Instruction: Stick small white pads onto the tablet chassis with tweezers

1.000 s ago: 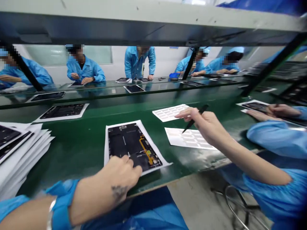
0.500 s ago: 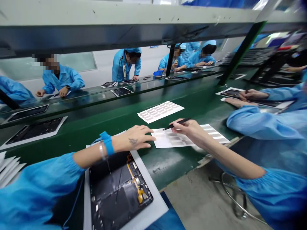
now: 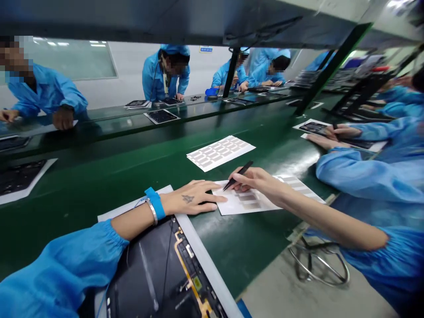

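Note:
My left hand (image 3: 188, 198) lies flat and holds nothing, its fingertips at the edge of a white label sheet (image 3: 261, 201) with grey patches. My right hand (image 3: 256, 183) is pinching black tweezers (image 3: 239, 175), their tips just above that sheet. Below my left wrist, a dark tablet-like back panel (image 3: 149, 274) with a yellow flex strip rests on white paper (image 3: 205, 260). My left wrist carries a blue strap (image 3: 155, 203) and a silver bangle (image 3: 152, 212).
A second label sheet (image 3: 220, 153) lies farther along the green conveyor belt (image 3: 109, 176). A co-worker's hands (image 3: 331, 138) work on a panel at right. More panels and blue-clad workers line the far side. A metal stool base (image 3: 318, 265) stands on the floor below.
My left hand has left the panel and now lies beside the label sheet. The tweezers have come down to that sheet, and the panel sits lower in view.

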### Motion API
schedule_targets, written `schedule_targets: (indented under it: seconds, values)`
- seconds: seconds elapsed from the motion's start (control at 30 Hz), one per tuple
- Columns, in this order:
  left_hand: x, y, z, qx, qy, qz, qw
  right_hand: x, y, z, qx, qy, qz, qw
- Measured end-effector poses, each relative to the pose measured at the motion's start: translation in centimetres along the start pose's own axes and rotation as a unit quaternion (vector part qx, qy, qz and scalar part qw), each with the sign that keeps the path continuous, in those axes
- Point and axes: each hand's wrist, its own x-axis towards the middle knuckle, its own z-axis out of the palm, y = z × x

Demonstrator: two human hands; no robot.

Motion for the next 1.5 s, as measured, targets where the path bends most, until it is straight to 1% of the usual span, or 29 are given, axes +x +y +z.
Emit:
schedule_targets:
  seconds: [0.17,0.37,0.53,0.6,0.8,0.9,0.97,1.03,1.13,1.17,1.23,1.3,1.33,1.37,1.43,1.5]
  values:
    - [0.0,-0.4,0.7,-0.008,0.015,0.004,1.000,0.1,-1.1,0.1,-0.035,-0.022,0.028,0.999]
    - [0.1,-0.8,1.4,-0.016,0.031,0.011,0.999,0.6,-1.0,-0.6,-0.049,-0.022,0.062,0.997]
    - [0.1,-0.8,1.6,-0.013,0.036,0.007,0.999,0.5,-1.7,-0.1,-0.068,-0.043,0.055,0.995]
    - [0.1,-0.7,1.5,-0.014,0.038,0.005,0.999,0.4,-1.8,0.0,-0.063,-0.041,0.050,0.996]
    - [-0.1,-0.7,1.4,-0.023,0.045,0.011,0.999,0.4,-0.7,-0.1,-0.048,0.011,0.037,0.998]
    - [-0.1,-1.0,1.6,-0.019,0.043,0.014,0.999,0.0,-0.4,0.2,-0.013,0.050,0.038,0.998]
    - [0.1,-1.0,1.7,-0.011,0.040,0.012,0.999,-0.5,-0.7,0.7,0.014,0.072,0.028,0.997]
    - [0.4,-0.6,1.5,0.001,0.021,0.005,1.000,-1.0,-1.6,1.3,0.034,0.093,-0.001,0.995]
    - [-0.1,0.5,-0.2,0.023,-0.019,-0.011,0.999,-2.0,-3.2,1.8,0.051,0.129,-0.048,0.989]
    - [-0.8,0.9,-1.1,0.031,-0.018,-0.022,0.999,-2.3,-3.6,1.8,0.053,0.141,-0.057,0.987]
    - [-3.1,1.9,-3.2,0.044,0.019,-0.058,0.997,-2.8,-4.1,1.7,0.055,0.161,-0.059,0.984]
    - [-6.7,3.0,-5.0,0.051,0.067,-0.122,0.989,-3.1,-4.2,1.9,0.075,0.175,-0.050,0.980]
    - [-8.7,3.6,-5.6,0.057,0.082,-0.163,0.982,-3.2,-4.2,2.3,0.086,0.174,-0.045,0.980]
    - [-10.7,4.1,-6.0,0.068,0.088,-0.204,0.973,-3.2,-4.3,3.0,0.096,0.167,-0.043,0.980]
    - [-14.2,5.1,-5.9,0.104,0.079,-0.271,0.954,-3.1,-4.8,5.3,0.103,0.130,-0.052,0.985]
    - [-16.8,5.4,-4.9,0.133,0.075,-0.298,0.942,-2.5,-5.5,8.4,0.104,0.075,-0.068,0.989]
